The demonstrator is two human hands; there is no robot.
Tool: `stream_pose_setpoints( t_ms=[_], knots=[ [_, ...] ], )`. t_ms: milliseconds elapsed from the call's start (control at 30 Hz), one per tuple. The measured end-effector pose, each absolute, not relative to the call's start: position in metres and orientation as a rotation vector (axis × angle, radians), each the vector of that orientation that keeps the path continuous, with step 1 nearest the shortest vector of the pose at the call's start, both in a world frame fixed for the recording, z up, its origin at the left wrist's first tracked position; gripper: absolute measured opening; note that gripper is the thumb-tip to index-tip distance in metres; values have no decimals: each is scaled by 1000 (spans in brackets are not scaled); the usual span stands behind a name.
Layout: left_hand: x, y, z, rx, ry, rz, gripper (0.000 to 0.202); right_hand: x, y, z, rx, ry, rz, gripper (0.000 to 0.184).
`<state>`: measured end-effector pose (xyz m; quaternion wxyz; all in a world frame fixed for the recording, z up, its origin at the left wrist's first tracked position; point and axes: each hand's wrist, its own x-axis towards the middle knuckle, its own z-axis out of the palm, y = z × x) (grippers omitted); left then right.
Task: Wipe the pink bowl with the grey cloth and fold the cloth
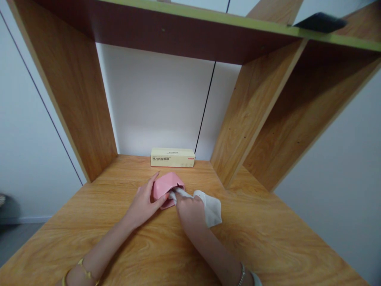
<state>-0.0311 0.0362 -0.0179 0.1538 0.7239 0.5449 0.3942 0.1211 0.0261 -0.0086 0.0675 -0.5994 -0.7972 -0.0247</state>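
Pink faceted container (167, 182): lower centre of frame, tipped, mouth toward lower right. Left hand (145, 202) wraps its left side, thumb at rim. Right hand (190, 210) grips white cloth (213, 209), fingers into mouth, tips hidden. Long axis unclear.

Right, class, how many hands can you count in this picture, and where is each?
2: the left hand is on the pink container; the right hand holds the white cloth at its opening. No others show.
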Motion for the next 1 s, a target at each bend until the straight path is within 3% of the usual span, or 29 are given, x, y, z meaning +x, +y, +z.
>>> stream_pose_setpoints(
  t_ms=[400,633,833,1000],
  knots=[
    [-47,42,-13,1762,1192,1113,49,129,26,-2,-1833,-2276,-370,30],
    [-38,42,-27,1626,1173,1036,58,131,28,-2,-1891,-2255,-365,28],
    [-33,38,-25,1690,1264,992,59,122,29,-14,-1985,-2329,-152,28],
    [-33,39,-30,1739,1217,1014,56,119,24,-13,-1802,-2356,145,28]
  ],
)
